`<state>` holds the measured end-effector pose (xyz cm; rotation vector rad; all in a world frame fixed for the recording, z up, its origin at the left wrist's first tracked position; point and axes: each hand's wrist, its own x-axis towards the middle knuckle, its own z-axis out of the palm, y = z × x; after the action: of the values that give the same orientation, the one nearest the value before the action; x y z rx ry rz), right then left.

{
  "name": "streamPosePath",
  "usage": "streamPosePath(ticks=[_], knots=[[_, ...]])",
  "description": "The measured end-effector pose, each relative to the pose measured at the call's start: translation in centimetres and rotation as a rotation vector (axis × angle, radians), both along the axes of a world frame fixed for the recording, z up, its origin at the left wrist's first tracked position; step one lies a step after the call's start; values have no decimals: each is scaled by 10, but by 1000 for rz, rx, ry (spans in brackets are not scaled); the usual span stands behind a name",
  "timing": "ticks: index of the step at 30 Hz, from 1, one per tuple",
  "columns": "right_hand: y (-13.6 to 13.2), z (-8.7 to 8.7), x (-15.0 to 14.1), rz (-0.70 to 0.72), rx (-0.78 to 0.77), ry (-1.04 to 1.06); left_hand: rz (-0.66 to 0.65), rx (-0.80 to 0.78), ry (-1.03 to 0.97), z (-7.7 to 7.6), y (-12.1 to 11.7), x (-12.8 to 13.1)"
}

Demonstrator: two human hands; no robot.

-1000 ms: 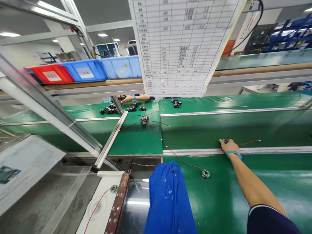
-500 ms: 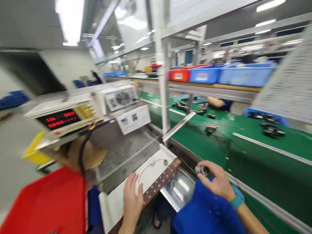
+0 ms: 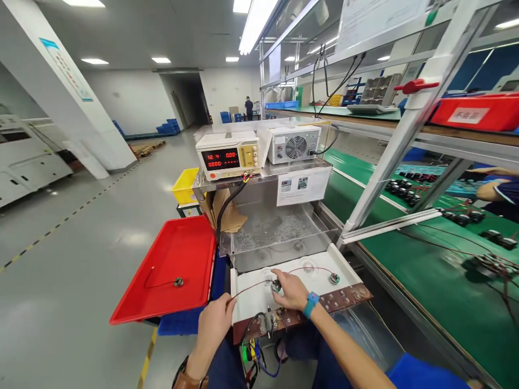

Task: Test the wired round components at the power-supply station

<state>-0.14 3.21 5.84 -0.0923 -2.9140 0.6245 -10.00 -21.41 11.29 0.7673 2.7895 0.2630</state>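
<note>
My right hand [image 3: 291, 290], with a blue wristband, pinches a small round wound part [image 3: 276, 286] against the white test plate [image 3: 259, 300]. A thin red wire [image 3: 248, 289] runs from that part to my left hand [image 3: 214, 321], whose closed fingers hold its end at the plate's left edge. A second round part [image 3: 334, 278] with a red lead lies on the plate to the right. A brown terminal strip [image 3: 344, 297] with clips and coloured leads runs along the plate's front edge.
A red tray [image 3: 178, 254] at the left holds one round part [image 3: 178, 281] with a wire. Behind the plate stand a clear enclosure [image 3: 279, 229], a power supply with red digits [image 3: 227, 155] and a fan unit [image 3: 294, 143]. A green conveyor [image 3: 421, 254] with parts runs on the right; another person's arm [image 3: 492, 189] rests there.
My view swung left from the green belt to the test station. My right hand carried a round part from the belt onto the white plate; my left hand took hold of its wire.
</note>
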Motion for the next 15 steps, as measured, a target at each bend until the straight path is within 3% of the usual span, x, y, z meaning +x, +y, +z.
streamPosePath(ticks=[4,8,12,15], knots=[[12,-26,-41,39,64,-90,22,64,-154,-18,-27,7],[15,-46,-56,94,82,-105,87,308,-344,-50,-46,24],[17,-63,-57,94,77,-110,270,550,-779,-79,-55,47],[19,-69,-57,80,63,-128,314,684,-1123,-88,-50,64]])
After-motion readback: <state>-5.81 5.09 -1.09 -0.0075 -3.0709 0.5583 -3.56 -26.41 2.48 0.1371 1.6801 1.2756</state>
